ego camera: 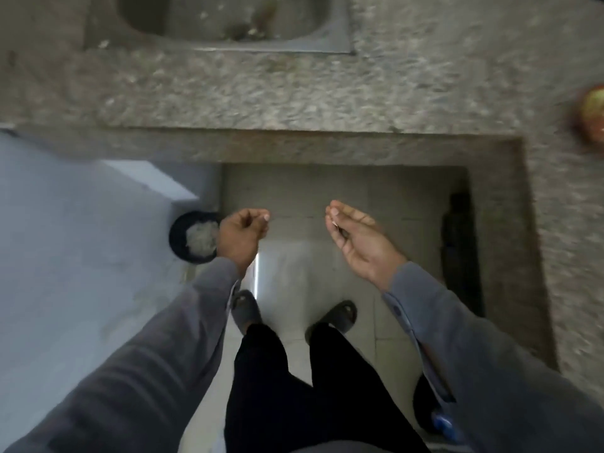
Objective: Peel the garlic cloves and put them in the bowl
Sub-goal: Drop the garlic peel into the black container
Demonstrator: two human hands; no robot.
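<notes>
Above the tiled floor [327, 197], both hands are held out in front of the body, well apart. The left hand [242, 236] is loosely curled, thumb against forefinger; whether anything is pinched cannot be told. The right hand [358, 240] is cupped palm-up with fingers together, and something small and pale is glimpsed at the fingertips [334, 213], too blurred to name. Just beside the left hand, a dark bin [179, 237] holding pale scraps is seen on the floor. Beyond, a granite counter [294, 93] and a steel sink [330, 31] are shown.
</notes>
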